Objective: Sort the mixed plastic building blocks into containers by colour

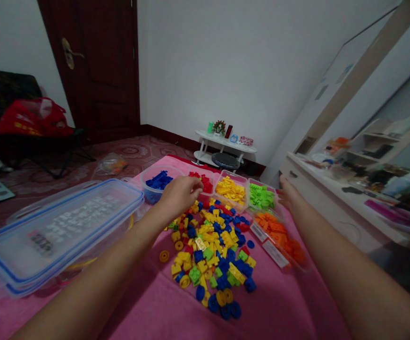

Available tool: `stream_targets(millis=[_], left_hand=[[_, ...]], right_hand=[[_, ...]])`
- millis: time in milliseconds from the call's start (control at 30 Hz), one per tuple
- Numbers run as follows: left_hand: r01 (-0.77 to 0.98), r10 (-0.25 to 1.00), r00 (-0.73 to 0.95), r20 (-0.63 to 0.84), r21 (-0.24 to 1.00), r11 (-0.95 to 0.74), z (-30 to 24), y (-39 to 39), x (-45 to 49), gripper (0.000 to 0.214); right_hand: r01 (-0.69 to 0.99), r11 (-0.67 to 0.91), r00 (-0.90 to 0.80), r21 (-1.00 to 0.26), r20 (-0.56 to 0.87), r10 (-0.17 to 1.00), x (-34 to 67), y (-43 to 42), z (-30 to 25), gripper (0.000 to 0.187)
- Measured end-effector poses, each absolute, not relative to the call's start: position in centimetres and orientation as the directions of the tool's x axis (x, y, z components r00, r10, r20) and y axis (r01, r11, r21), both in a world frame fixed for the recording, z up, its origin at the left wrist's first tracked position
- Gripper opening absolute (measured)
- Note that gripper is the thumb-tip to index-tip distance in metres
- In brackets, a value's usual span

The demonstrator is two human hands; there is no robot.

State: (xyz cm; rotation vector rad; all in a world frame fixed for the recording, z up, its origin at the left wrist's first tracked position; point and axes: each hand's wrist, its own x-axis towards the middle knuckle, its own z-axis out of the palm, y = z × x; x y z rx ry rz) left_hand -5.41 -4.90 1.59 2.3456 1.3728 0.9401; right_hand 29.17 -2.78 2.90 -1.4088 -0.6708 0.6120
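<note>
Nearest, two bare forearms (130,255) reach over a pink cloth (148,307), either side of a pile (208,255) of mixed blocks. Left of the pile lie clear lids (87,226); right, orange blocks (275,229). At its far-left edge, the left hand (179,194) nearly pinches; whether its grip has a block, I cannot tell. Beyond its right side, the right hand (289,192) is beside green blocks (261,196), its grip unclear. Behind the pile: blue (159,180), red (205,182) and yellow blocks (230,190). A loose pinch could drop a piece among another colour; a low forearm might knock the lids.
</note>
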Motion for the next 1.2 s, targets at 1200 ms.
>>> stream_targets(millis=[1200], left_hand=[[0.666, 0.777, 0.622, 0.098, 0.457, -0.590, -2.2, -5.5, -2.7, 0.032]], right_hand=[[0.908, 0.084, 0.025, -0.410, 0.255, 0.967, 17.7, -11.7, -2.2, 0.025]])
